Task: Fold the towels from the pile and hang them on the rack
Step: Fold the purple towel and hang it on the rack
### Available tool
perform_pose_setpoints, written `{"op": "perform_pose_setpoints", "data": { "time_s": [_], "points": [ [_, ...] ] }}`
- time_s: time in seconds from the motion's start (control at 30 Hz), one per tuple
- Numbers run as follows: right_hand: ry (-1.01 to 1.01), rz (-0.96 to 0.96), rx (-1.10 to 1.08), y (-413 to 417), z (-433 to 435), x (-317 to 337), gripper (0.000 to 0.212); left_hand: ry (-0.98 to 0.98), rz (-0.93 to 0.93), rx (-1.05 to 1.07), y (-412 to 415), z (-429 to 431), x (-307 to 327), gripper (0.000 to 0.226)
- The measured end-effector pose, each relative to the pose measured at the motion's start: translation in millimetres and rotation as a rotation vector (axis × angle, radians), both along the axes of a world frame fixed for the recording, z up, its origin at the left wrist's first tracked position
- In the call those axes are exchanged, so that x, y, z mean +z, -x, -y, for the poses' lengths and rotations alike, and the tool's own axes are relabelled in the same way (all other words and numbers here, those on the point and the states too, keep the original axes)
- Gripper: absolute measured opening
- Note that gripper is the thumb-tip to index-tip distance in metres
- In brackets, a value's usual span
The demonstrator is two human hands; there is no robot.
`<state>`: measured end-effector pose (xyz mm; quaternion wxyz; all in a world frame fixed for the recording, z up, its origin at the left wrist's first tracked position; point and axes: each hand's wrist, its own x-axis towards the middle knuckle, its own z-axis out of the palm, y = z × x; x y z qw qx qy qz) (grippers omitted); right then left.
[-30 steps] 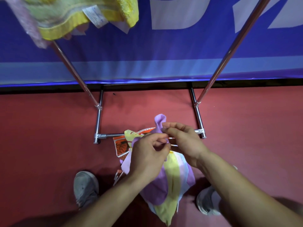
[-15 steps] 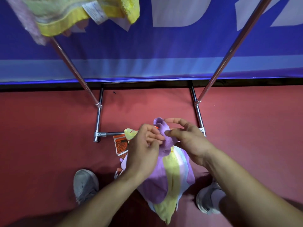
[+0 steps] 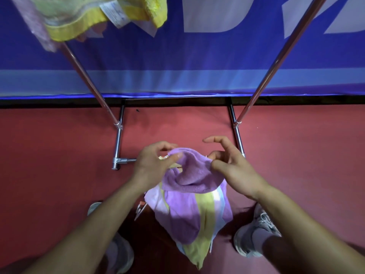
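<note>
A purple towel with yellow and pale stripes (image 3: 189, 210) hangs in front of me over the red floor. My left hand (image 3: 152, 163) pinches its upper edge on the left. On the right, my right hand (image 3: 231, 167) pinches the same edge with thumb and lower fingers, the index finger stretched out above. The edge sags in a fold between both hands. The metal rack (image 3: 118, 141) stands ahead, its two slanted poles rising to left and right. A yellow towel (image 3: 94, 14) hangs on the rack at the top left. The pile is mostly hidden behind the purple towel.
A blue banner (image 3: 197, 62) covers the wall behind the rack. My two shoes, the left shoe (image 3: 118, 252) and the right shoe (image 3: 254, 234), stand on the red floor either side of the hanging towel. A scrap of orange-patterned cloth (image 3: 140, 210) peeks out below my left forearm.
My hands have moved apart along the towel's top edge, spreading the bunched purple corner into a wider fold. The towel has risen and hides more of the cloth below.
</note>
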<state>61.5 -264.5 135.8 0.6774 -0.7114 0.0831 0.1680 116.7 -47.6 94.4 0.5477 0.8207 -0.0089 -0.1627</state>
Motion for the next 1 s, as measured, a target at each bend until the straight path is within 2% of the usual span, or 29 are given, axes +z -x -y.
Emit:
{"op": "perform_pose_setpoints", "data": {
  "time_s": [0.1, 0.23, 0.4, 0.53, 0.57, 0.67, 0.73, 0.87, 1.0],
  "points": [
    [0.233, 0.037, 0.095, 2, 5, -14, 0.055, 0.16, -0.023, 0.114, -6, -4, 6, 0.016],
    [0.469, 0.116, 0.194, 4, 0, -25, 0.043, 0.169, 0.098, 0.1, 0, 0, 16, 0.015],
    [0.59, 0.224, 0.048, 11, -8, -11, 0.052, 0.191, 0.189, 0.105, 9, -6, 41, 0.014],
    [0.754, 0.331, 0.01, 21, -6, 12, 0.011, 0.231, 0.214, 0.084, 22, -13, 67, 0.012],
    [0.774, 0.359, 0.004, 24, -5, 20, 0.01, 0.247, 0.228, 0.091, 26, -13, 75, 0.013],
    [0.759, 0.426, 0.007, 34, -1, 53, 0.012, 0.284, 0.287, 0.157, 34, -12, 103, 0.013],
    [0.688, 0.475, 0.007, 41, 2, 76, 0.005, 0.294, 0.333, 0.19, 39, -14, 122, 0.012],
    [0.534, 0.551, -0.058, 53, 5, 135, 0.009, 0.335, 0.421, 0.234, 48, -20, 175, 0.014],
    [0.527, 0.619, -0.112, 61, 11, 193, 0.012, 0.262, 0.48, 0.149, 56, -28, 229, 0.014]
  ]
}}
